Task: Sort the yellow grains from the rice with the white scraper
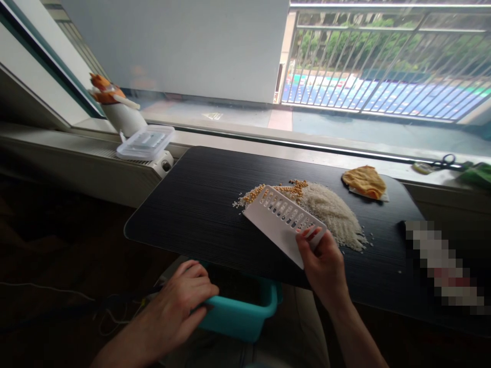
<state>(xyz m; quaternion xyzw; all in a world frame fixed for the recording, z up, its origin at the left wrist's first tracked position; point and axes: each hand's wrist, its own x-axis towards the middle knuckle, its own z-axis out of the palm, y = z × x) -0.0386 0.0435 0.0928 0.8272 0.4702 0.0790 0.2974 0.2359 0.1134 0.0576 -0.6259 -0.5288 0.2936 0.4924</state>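
Note:
My right hand pinches the corner of a flat white plastic scraper with rows of slots along its far side. The scraper is tilted over the near edge of a pile of white rice. Yellow beans, which look like soybeans, lie on the rice's far left part, and some show past the scraper's left end. My left hand is closed over the left rim of a turquoise plastic basin, held below the table's near edge. Shadow hides most of what is inside the basin.
The black table stands against a window sill. A folded yellow cloth lies at its far right. Scissors and tape are on the sill. At left, a clear plastic box and a white cylinder rest on a ledge. A blurred-out object is at right.

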